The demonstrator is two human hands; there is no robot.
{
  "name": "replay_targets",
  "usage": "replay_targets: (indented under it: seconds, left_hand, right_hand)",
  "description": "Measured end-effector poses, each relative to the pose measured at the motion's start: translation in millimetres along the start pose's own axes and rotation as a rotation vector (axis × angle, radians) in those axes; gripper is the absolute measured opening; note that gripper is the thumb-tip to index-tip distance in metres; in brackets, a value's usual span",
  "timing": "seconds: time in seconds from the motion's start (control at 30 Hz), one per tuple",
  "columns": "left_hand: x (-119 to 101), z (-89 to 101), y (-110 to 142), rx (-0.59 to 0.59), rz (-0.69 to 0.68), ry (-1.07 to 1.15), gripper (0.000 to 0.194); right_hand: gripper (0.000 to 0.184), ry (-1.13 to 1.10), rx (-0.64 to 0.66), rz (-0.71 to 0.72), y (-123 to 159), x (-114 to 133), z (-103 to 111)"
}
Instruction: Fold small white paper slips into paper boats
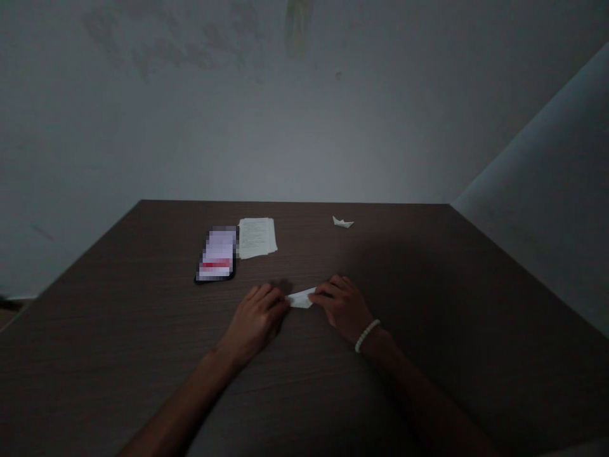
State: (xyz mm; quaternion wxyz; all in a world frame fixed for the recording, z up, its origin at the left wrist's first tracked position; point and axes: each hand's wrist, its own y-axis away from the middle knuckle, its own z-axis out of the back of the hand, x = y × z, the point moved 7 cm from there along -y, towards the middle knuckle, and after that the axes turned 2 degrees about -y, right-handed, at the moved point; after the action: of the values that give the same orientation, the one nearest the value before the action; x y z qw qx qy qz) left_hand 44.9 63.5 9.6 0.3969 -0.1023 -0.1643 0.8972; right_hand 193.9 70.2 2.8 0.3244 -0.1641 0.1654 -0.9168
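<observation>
A small folded piece of white paper (301,298) lies on the dark wooden table (428,285), held between both hands. My left hand (258,314) pinches its left end with curled fingers. My right hand (343,306), with a white bead bracelet (366,334) at the wrist, presses and grips the right end. Most of the paper is hidden under the fingers.
A phone (217,254) with a lit screen lies beyond my left hand, next to a stack of printed paper sheets (257,237). A small folded paper boat (342,222) sits near the table's far edge. A grey wall stands behind the table.
</observation>
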Motion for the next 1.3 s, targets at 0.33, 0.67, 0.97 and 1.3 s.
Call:
replay_targets:
  seconds: [0.33, 0.67, 0.97, 1.3]
  left_hand:
    - [-6.5, -1.7, 1.2, 0.094, -0.074, -0.069, 0.018]
    - [-15.7, 3.1, 0.2, 0.075, -0.156, -0.153, 0.019]
    - [2.8, -2.5, 2.6, 0.058, -0.012, 0.109, 0.020]
    - [6.9, 1.0, -1.4, 0.034, 0.103, 0.221, 0.022]
  right_hand:
    - [0.027, -0.039, 0.097, -0.024, 1.1, 3.4, 7.3]
    - [0.027, -0.080, 0.122, 0.014, 0.1, 18.4, 2.1]
    - [0.016, -0.156, 0.083, -0.005, -0.2, 19.4, 0.4]
    - [0.018, -0.283, 0.101, 0.109, -1.2, 27.5, -4.0]
